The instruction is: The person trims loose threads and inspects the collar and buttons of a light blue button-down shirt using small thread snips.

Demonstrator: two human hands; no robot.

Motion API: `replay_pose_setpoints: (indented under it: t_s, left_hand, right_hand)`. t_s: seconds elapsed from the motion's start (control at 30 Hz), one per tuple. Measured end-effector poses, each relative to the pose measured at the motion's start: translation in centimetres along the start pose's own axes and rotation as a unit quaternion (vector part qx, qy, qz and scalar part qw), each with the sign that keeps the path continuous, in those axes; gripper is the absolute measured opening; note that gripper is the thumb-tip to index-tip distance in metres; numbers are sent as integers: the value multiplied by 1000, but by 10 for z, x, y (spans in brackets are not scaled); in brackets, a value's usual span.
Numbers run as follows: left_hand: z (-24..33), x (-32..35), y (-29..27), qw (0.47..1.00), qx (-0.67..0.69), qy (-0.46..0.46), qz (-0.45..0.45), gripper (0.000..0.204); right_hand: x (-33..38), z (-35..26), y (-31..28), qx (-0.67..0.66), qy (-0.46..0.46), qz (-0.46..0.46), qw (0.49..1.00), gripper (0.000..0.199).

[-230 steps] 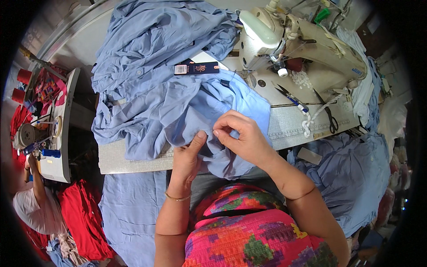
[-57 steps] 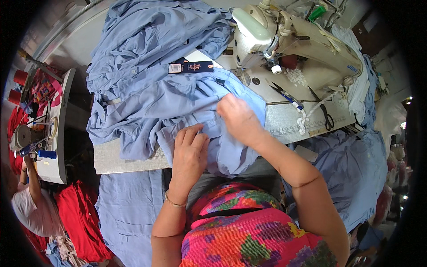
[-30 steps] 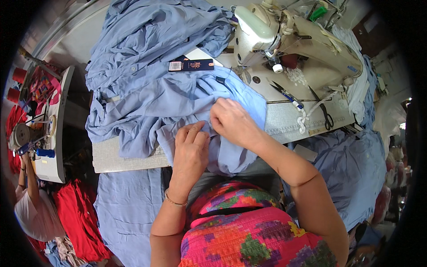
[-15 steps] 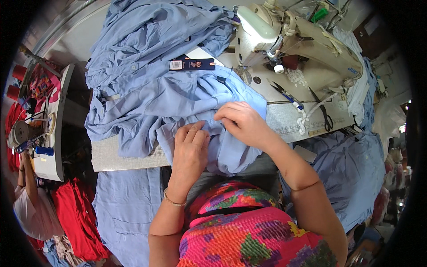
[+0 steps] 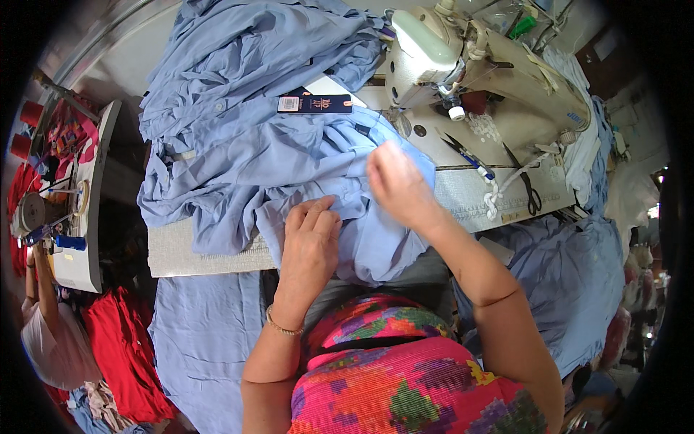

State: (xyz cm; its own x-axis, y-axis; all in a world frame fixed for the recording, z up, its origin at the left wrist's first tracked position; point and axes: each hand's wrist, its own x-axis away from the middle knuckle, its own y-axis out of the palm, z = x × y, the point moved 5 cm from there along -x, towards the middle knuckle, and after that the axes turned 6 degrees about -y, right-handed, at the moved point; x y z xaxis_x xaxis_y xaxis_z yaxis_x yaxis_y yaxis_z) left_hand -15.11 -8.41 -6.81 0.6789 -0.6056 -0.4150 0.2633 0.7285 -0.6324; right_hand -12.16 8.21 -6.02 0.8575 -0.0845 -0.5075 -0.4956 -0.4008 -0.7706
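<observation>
A light blue garment (image 5: 289, 170) lies bunched over the front of the sewing table and hangs off its edge. With fingers bent and pressed together, my left hand (image 5: 309, 239) grips a fold of this cloth near the edge. My right hand (image 5: 400, 184) is raised just over the garment's right part; its fingers curl inward, but motion blurs them, and I cannot see anything in them. A dark hang tag (image 5: 316, 103) with a white label rests on the cloth, beyond both hands. A small dark neck label (image 5: 361, 129) shows on the garment.
A sewing machine (image 5: 477, 79) stands at the back right. Thread snips (image 5: 468, 155), black scissors (image 5: 531, 189) and a white cord (image 5: 493, 199) lie right of the garment. More blue clothes (image 5: 253, 43) are heaped behind. A co-worker's arm (image 5: 45, 289) shows at far left.
My right hand has lifted up and away from the cloth near my left hand, moving slightly farther and to the right. My left hand has stayed in place.
</observation>
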Motion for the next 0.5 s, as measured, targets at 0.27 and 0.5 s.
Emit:
replay_pose_setpoints:
  t_s: [0.27, 0.5]
  left_hand:
    - [2, -1, 0, 1000, -14, 12, 4, 8]
    - [1, 1, 1, 1000, -11, 5, 1, 9]
  right_hand:
    - [-4, 21, -41, 56, 61, 16, 996, 15]
    - [0, -21, -33, -139, -54, -78, 986, 11]
